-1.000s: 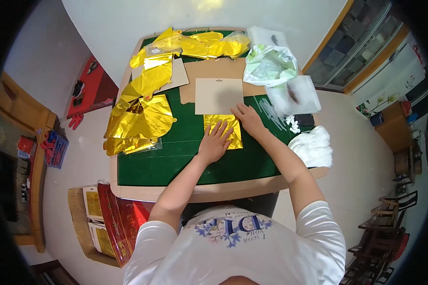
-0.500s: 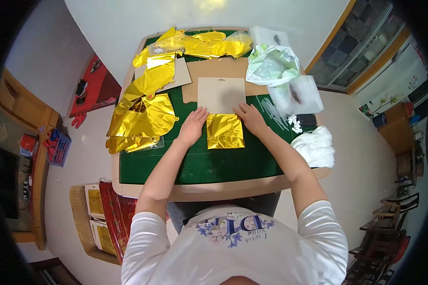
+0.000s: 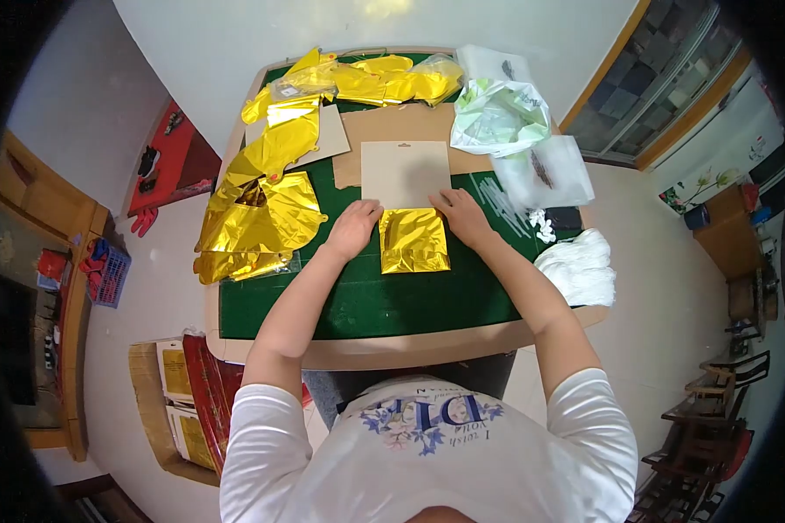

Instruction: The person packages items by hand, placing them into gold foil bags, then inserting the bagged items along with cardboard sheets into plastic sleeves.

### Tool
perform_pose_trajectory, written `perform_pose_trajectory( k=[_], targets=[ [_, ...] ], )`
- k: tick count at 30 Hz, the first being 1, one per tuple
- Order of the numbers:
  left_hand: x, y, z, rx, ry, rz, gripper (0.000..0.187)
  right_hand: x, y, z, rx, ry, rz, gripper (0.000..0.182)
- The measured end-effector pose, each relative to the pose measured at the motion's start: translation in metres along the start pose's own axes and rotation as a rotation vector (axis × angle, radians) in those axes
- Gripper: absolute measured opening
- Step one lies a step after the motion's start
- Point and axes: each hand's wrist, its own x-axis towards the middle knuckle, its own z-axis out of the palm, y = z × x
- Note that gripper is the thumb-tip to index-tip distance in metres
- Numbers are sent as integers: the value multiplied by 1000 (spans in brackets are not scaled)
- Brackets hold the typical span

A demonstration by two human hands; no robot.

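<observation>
A folded gold foil piece (image 3: pixel 414 242), squarish and creased, lies on the green tabletop in front of me. Its far edge meets a tan cardboard sheet (image 3: pixel 405 170) with a small hanging slot at the top. My left hand (image 3: pixel 355 228) is at the foil's far left corner, its fingers bent in at the seam between foil and card. At the far right corner my right hand (image 3: pixel 461 216) has its fingers curled over the same edge. Both hands look closed on the foil's corners; the thumbs are mostly hidden.
Large gold foil pieces (image 3: pixel 270 213) are heaped left and along the back. A plastic bag (image 3: pixel 500 118), clear sleeves (image 3: pixel 545 174), thin clear straws (image 3: pixel 503 207) and a white thread bundle (image 3: pixel 577 268) sit right. A carton (image 3: pixel 153 410) of packed gold items stands on the floor.
The fingers of my left hand have drawn in and bent more at the foil's corner. The right fingers have shifted slightly; the foil and card have barely moved.
</observation>
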Motion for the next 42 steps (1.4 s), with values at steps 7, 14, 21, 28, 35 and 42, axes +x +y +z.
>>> perform_pose_trajectory(
  k=[7, 14, 21, 28, 35, 42],
  targets=[
    [8, 10, -20, -76, -224, -59, 45, -3, 0, -13, 223, 43, 29, 39],
    [2, 4, -13, 20, -196, 20, 52, 0, -8, -34, 166, 202, -18, 31],
    [2, 5, -12, -9, -242, -29, 46, -43, -38, -32, 779, 19, 722, 37],
    [1, 3, -10, -7, -195, -1, 47, -34, -45, -48, 1033, -198, 951, 46],
    [1, 5, -13, -16, -216, -20, 47, -31, -36, -28, 581, -27, 596, 50],
    [2, 9, -18, -7, -172, 9, 50, -18, -25, -12, 37, -44, 239, 50]
  ],
)
